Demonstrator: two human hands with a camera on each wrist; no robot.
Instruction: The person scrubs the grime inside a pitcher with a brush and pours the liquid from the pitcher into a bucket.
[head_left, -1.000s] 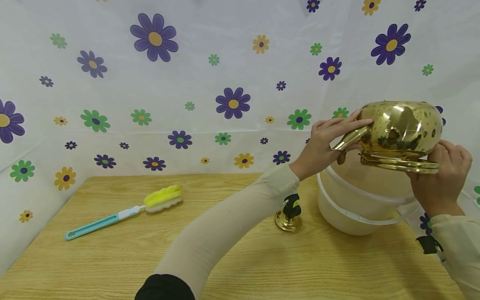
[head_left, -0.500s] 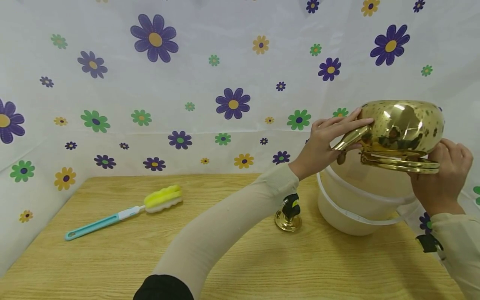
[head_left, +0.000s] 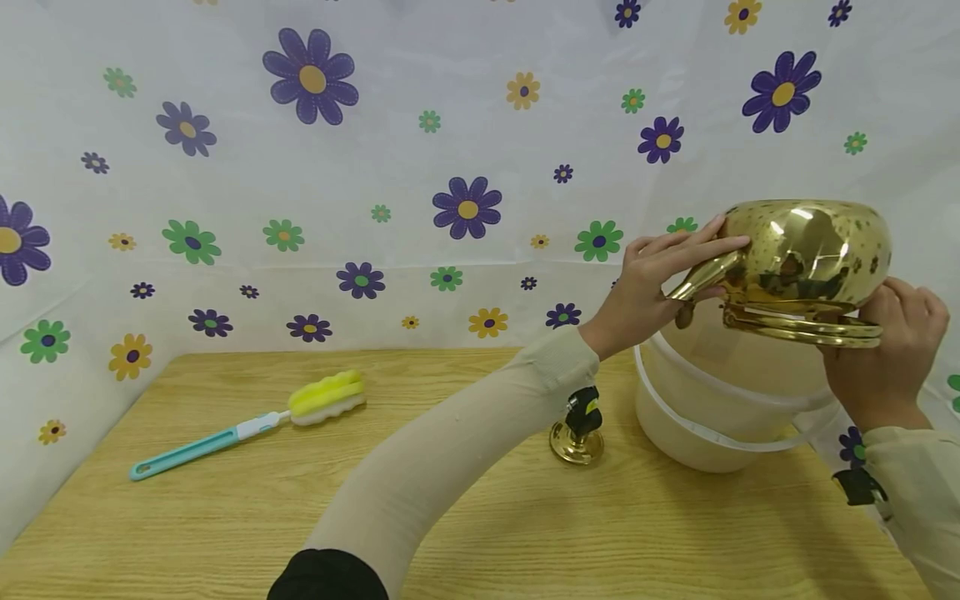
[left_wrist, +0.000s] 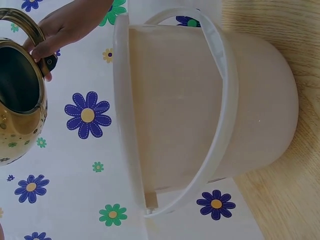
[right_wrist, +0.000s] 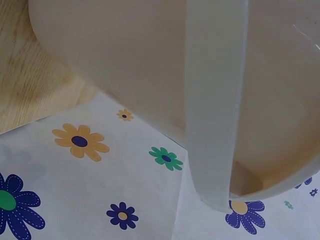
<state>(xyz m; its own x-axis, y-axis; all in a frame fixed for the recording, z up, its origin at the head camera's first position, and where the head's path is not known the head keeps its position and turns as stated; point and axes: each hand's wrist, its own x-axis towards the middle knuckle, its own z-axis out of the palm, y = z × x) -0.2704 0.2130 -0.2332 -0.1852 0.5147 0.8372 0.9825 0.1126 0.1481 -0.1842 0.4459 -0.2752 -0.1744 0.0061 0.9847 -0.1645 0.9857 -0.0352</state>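
A shiny gold kettle (head_left: pixel 806 254) is held upside down above the bucket (head_left: pixel 697 425), its spout (head_left: pixel 705 275) tilted down to the left. My left hand (head_left: pixel 648 279) holds it at the spout side, fingers over the body and thumb below. My right hand (head_left: pixel 892 350) grips the gold handle (head_left: pixel 802 327) at the opposite side. In the left wrist view the kettle's dark open mouth (left_wrist: pixel 19 80) shows, and the right hand (left_wrist: pixel 70 24) is on the handle. Neither hand appears in the right wrist view, where the bucket's strap handle (right_wrist: pixel 215 100) fills much of the frame.
A round gold lid-like piece (head_left: pixel 576 446) lies on the wooden table (head_left: pixel 480 533), partly hidden by the left wrist's strap. To the left lies a sponge brush (head_left: pixel 326 400) with a blue handle. A flower-print sheet (head_left: pixel 480 125) hangs behind.
The kettle has shifted very slightly to the right in both hands. Otherwise everything looks the same.
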